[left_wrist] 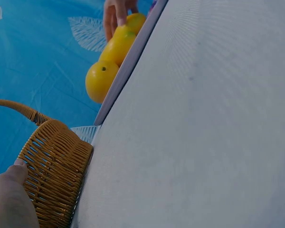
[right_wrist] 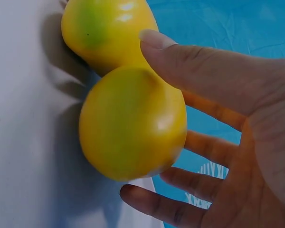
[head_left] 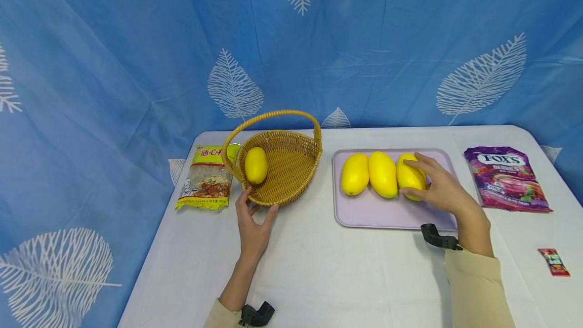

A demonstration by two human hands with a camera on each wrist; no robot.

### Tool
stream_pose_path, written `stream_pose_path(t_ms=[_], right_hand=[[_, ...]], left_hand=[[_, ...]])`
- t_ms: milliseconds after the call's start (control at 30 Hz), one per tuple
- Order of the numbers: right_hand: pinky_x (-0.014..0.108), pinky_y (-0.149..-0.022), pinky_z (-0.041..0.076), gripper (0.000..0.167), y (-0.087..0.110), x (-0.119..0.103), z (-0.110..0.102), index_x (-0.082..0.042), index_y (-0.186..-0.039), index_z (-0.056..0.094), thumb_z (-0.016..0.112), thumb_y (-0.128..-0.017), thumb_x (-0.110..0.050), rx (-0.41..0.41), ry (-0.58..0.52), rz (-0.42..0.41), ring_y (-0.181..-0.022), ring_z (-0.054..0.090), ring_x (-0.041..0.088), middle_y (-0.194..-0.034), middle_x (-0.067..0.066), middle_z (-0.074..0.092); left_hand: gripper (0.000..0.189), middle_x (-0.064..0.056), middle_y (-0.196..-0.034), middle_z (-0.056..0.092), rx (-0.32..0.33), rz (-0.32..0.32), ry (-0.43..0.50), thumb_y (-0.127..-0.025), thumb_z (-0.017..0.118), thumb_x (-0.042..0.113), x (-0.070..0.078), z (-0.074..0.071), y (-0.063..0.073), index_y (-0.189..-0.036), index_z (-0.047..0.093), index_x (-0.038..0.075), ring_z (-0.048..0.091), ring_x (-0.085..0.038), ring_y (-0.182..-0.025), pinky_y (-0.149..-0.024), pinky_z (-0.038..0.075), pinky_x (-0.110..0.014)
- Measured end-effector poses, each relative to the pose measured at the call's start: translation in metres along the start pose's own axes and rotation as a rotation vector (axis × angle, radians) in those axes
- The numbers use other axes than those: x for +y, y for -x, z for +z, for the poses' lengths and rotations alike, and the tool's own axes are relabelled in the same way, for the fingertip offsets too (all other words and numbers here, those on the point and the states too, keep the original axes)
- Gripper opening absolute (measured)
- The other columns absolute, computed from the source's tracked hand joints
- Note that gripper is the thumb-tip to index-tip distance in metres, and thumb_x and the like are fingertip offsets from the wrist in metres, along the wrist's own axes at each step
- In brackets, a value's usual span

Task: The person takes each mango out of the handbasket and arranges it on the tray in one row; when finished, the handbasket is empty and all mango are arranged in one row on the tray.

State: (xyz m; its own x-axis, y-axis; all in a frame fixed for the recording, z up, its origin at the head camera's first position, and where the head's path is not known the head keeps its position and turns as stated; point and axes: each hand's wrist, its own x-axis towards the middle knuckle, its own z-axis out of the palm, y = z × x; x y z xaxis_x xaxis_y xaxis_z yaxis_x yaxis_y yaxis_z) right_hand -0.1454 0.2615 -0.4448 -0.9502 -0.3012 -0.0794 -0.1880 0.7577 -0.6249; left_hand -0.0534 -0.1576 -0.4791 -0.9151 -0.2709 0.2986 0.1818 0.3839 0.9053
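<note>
My left hand (head_left: 253, 232) holds the near edge of a woven wicker basket (head_left: 291, 166) with a tall arched handle. In the left wrist view its thumb lies at the basket's (left_wrist: 57, 171) rim; the other fingers are hidden there. One yellow mango (head_left: 256, 165) lies in the basket's left side. At the right, my right hand (head_left: 444, 189) grips the rightmost mango (head_left: 410, 173) on a pale purple tray (head_left: 387, 219), thumb at its near end and fingers round the far side. Two more mangoes, the left one (head_left: 355, 174) and the middle one (head_left: 382, 174), lie beside it.
A yellow-topped food packet (head_left: 207, 178) lies left of the basket, close to its handle. Right of the tray are a purple Fox's candy bag (head_left: 507, 178) and a small red wrapper (head_left: 554, 262). A blue leaf-patterned curtain (head_left: 387, 49) hangs behind the white table.
</note>
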Motion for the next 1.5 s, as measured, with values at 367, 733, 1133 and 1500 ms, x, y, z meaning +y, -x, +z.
stream_pose_path(t_ms=[367, 733, 1133, 1500], right_hand=[[0.065, -0.094, 0.045, 0.074, 0.002, -0.003, -0.003, -0.002, -0.144, 0.043, 0.077, -0.085, -0.032, 0.002, 0.002, -0.001, -0.13, 0.035, 0.056, -0.155, 0.031, 0.022], [0.08, -0.1, 0.022, 0.077, 0.004, -0.012, -0.01, -0.007, -0.147, 0.041, 0.076, -0.085, -0.036, 0.038, 0.033, 0.042, -0.139, 0.018, 0.056, -0.155, 0.031, 0.021], [0.08, -0.104, 0.013, 0.069, 0.009, -0.036, -0.014, -0.007, -0.146, 0.043, 0.074, -0.088, -0.027, 0.126, 0.014, -0.058, -0.142, 0.013, 0.055, -0.155, 0.03, 0.024], [0.076, -0.105, 0.022, 0.06, -0.003, -0.057, 0.004, -0.008, -0.137, 0.054, 0.078, -0.083, -0.013, 0.231, -0.001, -0.23, -0.141, 0.024, 0.052, -0.152, 0.025, 0.036]], left_hand=[[0.073, -0.03, -0.146, 0.032, 0.004, 0.01, 0.005, -0.089, 0.072, 0.012, -0.002, 0.0, 0.0, -0.145, 0.03, -0.006, 0.036, -0.046, -0.135, -0.099, 0.042, -0.06], [0.072, -0.029, -0.146, 0.032, -0.003, -0.001, -0.001, -0.089, 0.072, 0.013, -0.001, -0.001, 0.0, -0.145, 0.031, -0.006, 0.035, -0.044, -0.135, -0.1, 0.042, -0.059], [0.072, -0.03, -0.146, 0.032, -0.006, 0.001, -0.007, -0.089, 0.072, 0.01, -0.001, -0.001, 0.0, -0.145, 0.03, -0.006, 0.036, -0.045, -0.135, -0.1, 0.042, -0.06], [0.075, -0.013, -0.149, 0.034, 0.01, -0.011, -0.016, -0.088, 0.075, 0.02, -0.038, 0.002, -0.001, -0.148, 0.031, 0.007, 0.038, -0.031, -0.136, -0.101, 0.045, -0.051]])
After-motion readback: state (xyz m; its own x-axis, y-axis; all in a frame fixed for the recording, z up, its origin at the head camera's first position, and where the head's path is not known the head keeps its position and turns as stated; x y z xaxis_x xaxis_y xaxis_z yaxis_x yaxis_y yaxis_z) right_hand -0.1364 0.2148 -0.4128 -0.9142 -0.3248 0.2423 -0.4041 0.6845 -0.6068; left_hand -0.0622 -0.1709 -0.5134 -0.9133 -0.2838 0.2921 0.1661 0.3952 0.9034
